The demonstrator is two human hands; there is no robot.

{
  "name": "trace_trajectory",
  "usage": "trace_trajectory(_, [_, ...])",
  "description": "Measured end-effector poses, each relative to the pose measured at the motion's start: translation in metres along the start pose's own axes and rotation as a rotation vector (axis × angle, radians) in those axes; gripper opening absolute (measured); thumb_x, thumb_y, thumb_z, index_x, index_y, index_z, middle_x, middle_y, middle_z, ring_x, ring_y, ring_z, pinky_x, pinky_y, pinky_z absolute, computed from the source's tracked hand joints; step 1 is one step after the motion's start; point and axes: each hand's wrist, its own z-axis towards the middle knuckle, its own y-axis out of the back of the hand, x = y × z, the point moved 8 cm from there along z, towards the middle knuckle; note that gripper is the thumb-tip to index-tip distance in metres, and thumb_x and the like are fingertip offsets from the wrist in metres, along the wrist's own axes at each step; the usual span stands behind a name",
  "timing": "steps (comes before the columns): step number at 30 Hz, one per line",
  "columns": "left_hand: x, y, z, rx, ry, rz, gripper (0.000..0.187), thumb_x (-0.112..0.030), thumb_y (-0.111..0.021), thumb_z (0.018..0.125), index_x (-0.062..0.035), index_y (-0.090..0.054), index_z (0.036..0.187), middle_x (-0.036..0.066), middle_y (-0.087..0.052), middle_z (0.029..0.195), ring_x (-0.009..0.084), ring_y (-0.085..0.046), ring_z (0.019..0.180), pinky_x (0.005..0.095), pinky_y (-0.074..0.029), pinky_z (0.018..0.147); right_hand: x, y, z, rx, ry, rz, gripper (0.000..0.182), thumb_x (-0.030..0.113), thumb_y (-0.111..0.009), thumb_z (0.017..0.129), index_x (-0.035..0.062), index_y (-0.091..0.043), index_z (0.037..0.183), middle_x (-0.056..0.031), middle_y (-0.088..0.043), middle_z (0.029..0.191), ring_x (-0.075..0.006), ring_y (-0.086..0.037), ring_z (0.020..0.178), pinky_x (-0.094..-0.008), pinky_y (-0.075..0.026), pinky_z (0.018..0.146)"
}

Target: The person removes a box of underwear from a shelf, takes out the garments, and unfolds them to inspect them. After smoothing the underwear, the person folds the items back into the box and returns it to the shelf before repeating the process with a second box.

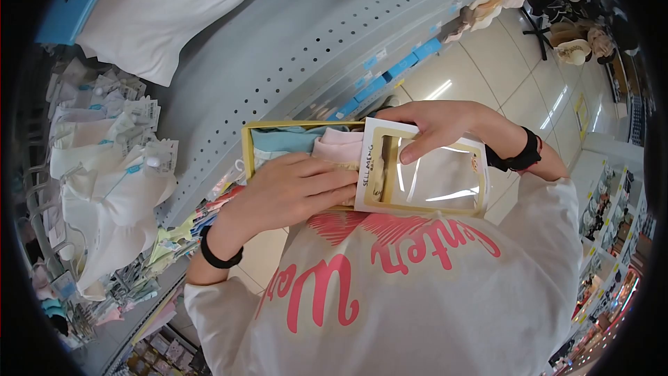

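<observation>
While the white cardboard sleeve with a clear window [445, 179] is gripped by the right hand [445, 125], its thumb laid across the front, the shallow yellow box [246, 146] is partly covered by it at the centre of the frame. Folded teal cloth [289, 141] and pale pink cloth [339, 145] are touched by the left hand [296, 188], fingers together; its thumb's position cannot be told. White garments [115, 195] are seen at left.

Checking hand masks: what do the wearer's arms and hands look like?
Left hand and right hand ungloved. Short white sleeves. Left wrist: plain black band. Right wrist: wider black band, thin red cord beside it.
</observation>
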Motion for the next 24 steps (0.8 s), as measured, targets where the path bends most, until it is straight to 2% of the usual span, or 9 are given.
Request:
trace_trajectory(4, [-0.002, -0.005, -0.004, 0.113, -0.057, 0.037, 0.035, -0.014, -0.056, 0.071, -0.0148, -0.062, 0.106, -0.006, -0.059, 0.108, 0.0126, -0.053, 0.090, 0.0251, -0.043, 0.072, -0.015, 0.001, 0.009, 0.033, -0.033, 0.048, 0.066, 0.025, -0.070, 0.076, -0.0028, -0.039, 0.128, -0.0116, -0.053, 0.118, -0.0163, -0.052, 0.105, -0.0288, -0.043, 0.088])
trace_trajectory(6, [-0.006, -0.012, -0.001, 0.189, -0.086, -0.050, 0.037, -0.014, -0.055, 0.073, -0.0166, -0.061, 0.109, -0.008, -0.058, 0.109, 0.0120, -0.052, 0.092, 0.0249, -0.041, 0.079, -0.018, -0.001, 0.012, 0.072, -0.096, -0.016, 0.067, 0.026, -0.069, 0.077, -0.0021, -0.038, 0.129, -0.0118, -0.053, 0.118, -0.0169, -0.051, 0.105, -0.0290, -0.043, 0.088])
trace_trajectory(10, [-0.007, -0.011, 0.004, 0.209, -0.040, -0.069, 0.036, -0.015, -0.055, 0.073, -0.0156, -0.061, 0.109, -0.008, -0.059, 0.108, 0.0128, -0.052, 0.092, 0.0251, -0.039, 0.083, -0.018, -0.003, 0.013, 0.086, -0.104, -0.048, 0.067, 0.027, -0.069, 0.077, -0.0011, -0.038, 0.129, -0.0118, -0.053, 0.118, -0.0170, -0.051, 0.105, -0.0292, -0.043, 0.089])
trace_trajectory(13, [-0.005, -0.005, 0.002, 0.197, -0.070, -0.002, 0.039, -0.014, -0.057, 0.072, -0.0136, -0.059, 0.110, -0.005, -0.059, 0.109, 0.0140, -0.053, 0.095, 0.0260, -0.040, 0.085, -0.020, -0.004, 0.011, 0.025, -0.079, 0.051, 0.067, 0.028, -0.069, 0.077, -0.0003, -0.038, 0.129, -0.0120, -0.054, 0.117, -0.0173, -0.052, 0.105, -0.0291, -0.042, 0.089])
trace_trajectory(15, [-0.003, 0.015, 0.002, -0.042, -0.090, 0.074, 0.040, -0.016, -0.066, 0.067, -0.0119, -0.061, 0.107, -0.002, -0.059, 0.108, 0.0163, -0.054, 0.099, 0.0320, -0.043, 0.083, -0.010, -0.003, 0.008, 0.004, -0.021, 0.077, 0.064, 0.027, -0.069, 0.077, 0.0005, -0.040, 0.128, -0.0118, -0.055, 0.116, -0.0170, -0.053, 0.104, -0.0291, -0.043, 0.088])
trace_trajectory(16, [-0.002, 0.016, 0.005, -0.042, -0.089, 0.078, 0.040, -0.016, -0.066, 0.067, -0.0119, -0.061, 0.107, -0.002, -0.059, 0.108, 0.0163, -0.054, 0.099, 0.0320, -0.043, 0.083, -0.006, -0.003, 0.007, 0.005, -0.019, 0.074, 0.064, 0.027, -0.069, 0.077, 0.0005, -0.040, 0.128, -0.0118, -0.055, 0.116, -0.0170, -0.053, 0.104, -0.0291, -0.043, 0.088])
trace_trajectory(18, [0.007, 0.012, 0.012, 0.005, 0.056, 0.038, 0.048, -0.015, -0.068, 0.067, -0.0091, -0.056, 0.113, 0.003, -0.057, 0.113, 0.0193, -0.052, 0.109, 0.0373, -0.042, 0.091, 0.002, 0.000, 0.002, -0.023, -0.030, -0.052, 0.062, 0.026, -0.070, 0.076, 0.0012, -0.042, 0.126, -0.0115, -0.056, 0.114, -0.0173, -0.054, 0.103, -0.0291, -0.043, 0.086])
trace_trajectory(21, [0.007, 0.009, 0.016, 0.026, 0.111, 0.013, 0.053, -0.015, -0.070, 0.065, -0.0085, -0.054, 0.115, 0.005, -0.055, 0.117, 0.0223, -0.049, 0.113, 0.0411, -0.040, 0.095, 0.006, 0.001, -0.003, -0.029, -0.093, -0.111, 0.060, 0.026, -0.070, 0.075, 0.0015, -0.044, 0.123, -0.0111, -0.057, 0.112, -0.0177, -0.055, 0.101, -0.0287, -0.044, 0.085])
trace_trajectory(24, [0.013, 0.010, 0.011, 0.006, 0.135, 0.080, 0.051, -0.013, -0.069, 0.065, -0.0080, -0.054, 0.113, 0.006, -0.054, 0.118, 0.0229, -0.049, 0.113, 0.0405, -0.040, 0.096, 0.012, 0.004, -0.007, -0.071, -0.075, -0.184, 0.060, 0.025, -0.071, 0.074, 0.0011, -0.045, 0.123, -0.0106, -0.057, 0.111, -0.0180, -0.055, 0.100, -0.0280, -0.044, 0.085])
